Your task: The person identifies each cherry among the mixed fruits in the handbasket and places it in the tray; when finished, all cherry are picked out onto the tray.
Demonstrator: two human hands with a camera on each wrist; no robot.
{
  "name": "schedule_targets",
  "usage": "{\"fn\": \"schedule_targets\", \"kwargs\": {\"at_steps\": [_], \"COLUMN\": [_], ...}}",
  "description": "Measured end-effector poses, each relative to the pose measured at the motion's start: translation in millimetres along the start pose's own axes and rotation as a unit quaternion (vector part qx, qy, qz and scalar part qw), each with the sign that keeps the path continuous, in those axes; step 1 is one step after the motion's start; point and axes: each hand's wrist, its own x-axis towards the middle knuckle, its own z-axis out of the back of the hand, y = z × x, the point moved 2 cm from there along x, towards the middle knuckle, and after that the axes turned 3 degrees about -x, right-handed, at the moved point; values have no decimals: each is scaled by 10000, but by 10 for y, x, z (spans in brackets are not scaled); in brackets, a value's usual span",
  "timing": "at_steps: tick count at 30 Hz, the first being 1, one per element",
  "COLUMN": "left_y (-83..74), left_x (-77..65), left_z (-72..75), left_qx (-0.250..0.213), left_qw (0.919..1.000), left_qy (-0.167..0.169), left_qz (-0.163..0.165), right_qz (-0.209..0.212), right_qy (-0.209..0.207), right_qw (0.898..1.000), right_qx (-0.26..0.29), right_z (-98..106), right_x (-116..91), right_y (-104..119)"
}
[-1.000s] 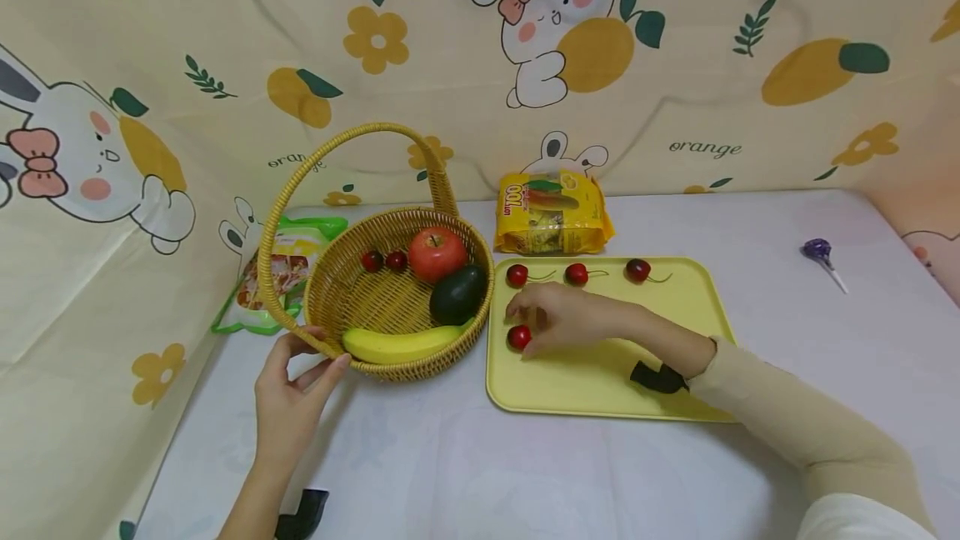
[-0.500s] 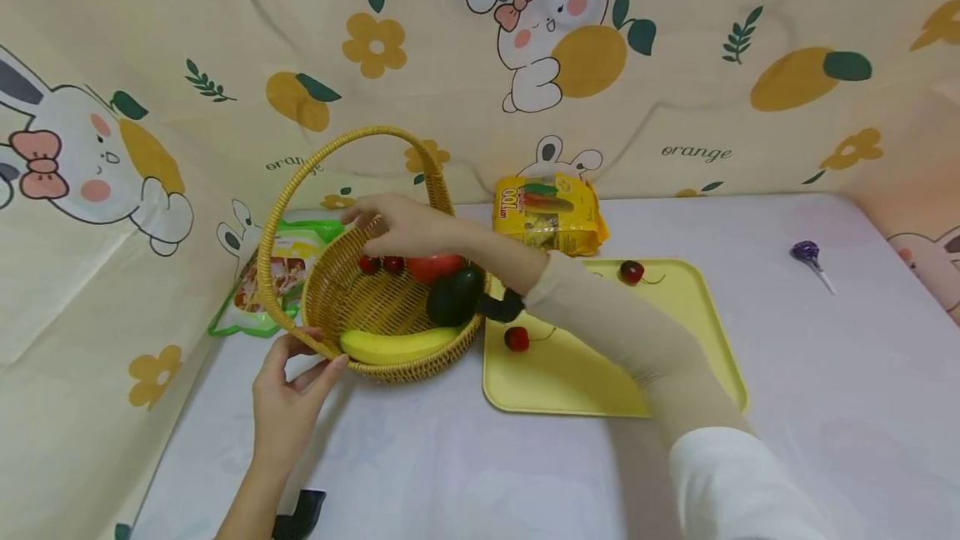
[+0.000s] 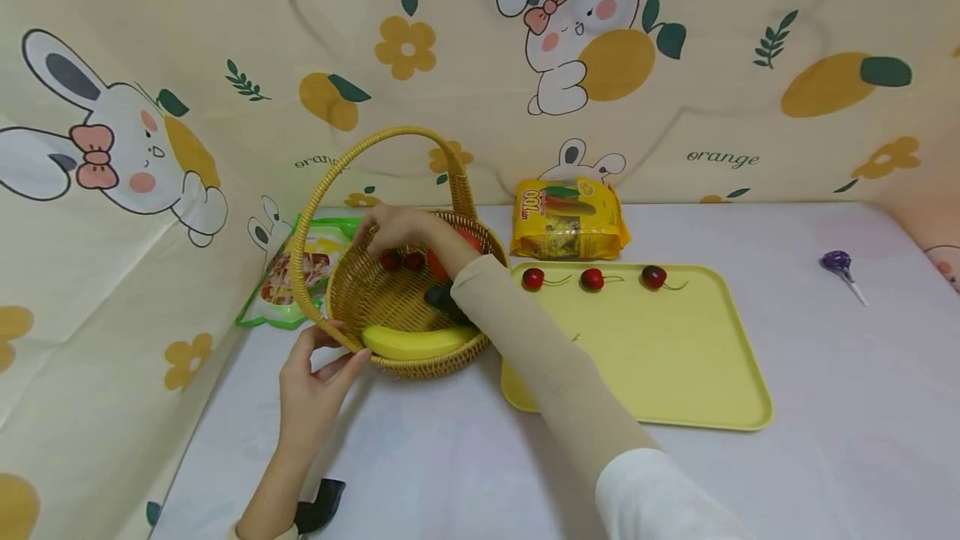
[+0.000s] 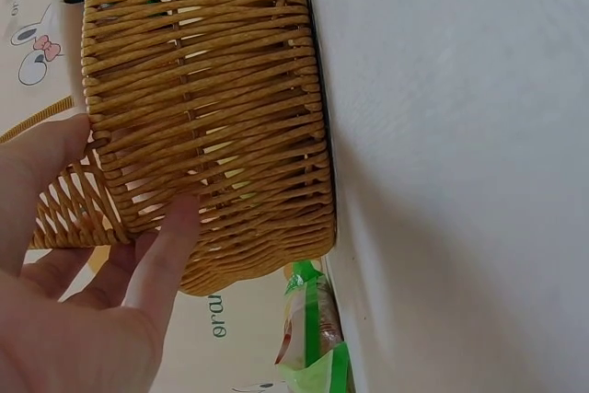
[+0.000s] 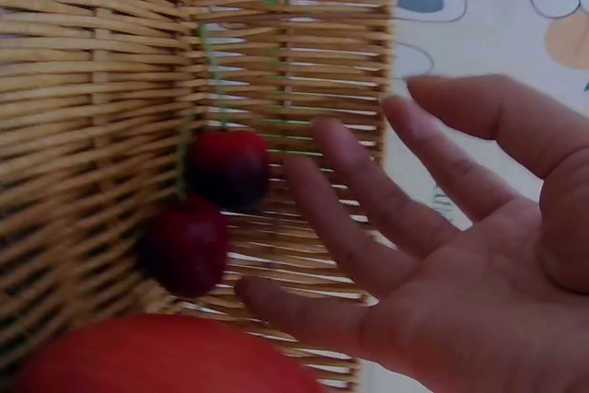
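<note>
My left hand (image 3: 318,382) holds the rim of the yellow wicker basket (image 3: 427,367) at the foot of its handle. In the left wrist view, its thumb and fingers lie on either side of the woven wall (image 4: 221,98). Over the basket's back left is my right hand (image 3: 393,227). From the right wrist view, its fingers (image 5: 345,218) are spread and loosely bent, holding nothing, beside two cherries (image 5: 228,170) inside. A red apple (image 5: 166,361) sits near them. The basket also contains a banana (image 3: 416,344); a dark avocado is mostly hidden by my right wrist.
Right of the basket is a yellow tray (image 3: 675,357) with a row of three stemmed cherries (image 3: 592,279); my sleeve hides another, its stem showing. Behind stands a yellow snack packet (image 3: 570,219). A green bag (image 3: 300,273) lies left of the basket, a purple lollipop (image 3: 836,261) far right.
My right hand has gone from beside the front cherry on the tray leftward into the basket area. My left hand keeps its hold on the rim. The head view has shifted slightly.
</note>
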Motion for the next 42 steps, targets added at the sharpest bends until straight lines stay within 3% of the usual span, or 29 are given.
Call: {"fn": "schedule_targets", "kwargs": {"at_steps": [6,11,18,28,37,42], "left_y": [-8,-8,-36,-37,-9,-3], "left_x": [-2,2,2,-5,-11,-15], "left_z": [-17,-23,-28,-23,-30,-20], "left_qx": [9,89,51,58,87,47], "left_qw": [10000,9999,10000,10000,9999,9998], "left_qy": [21,5,0,17,8,-31], "left_qz": [-11,-53,-32,28,144,175], "right_qz": [-161,-237,6,19,109,572], "right_qy": [2,171,424,457,571,333], "right_qw": [9990,9995,9960,9936,9952,9977], "right_qx": [422,-85,-789,-1029,-791,-174], "right_z": [-67,-120,-207,-237,-251,-188], "right_x": [62,83,120,96,100,74], "right_y": [-185,-241,-251,-254,-294,-211]}}
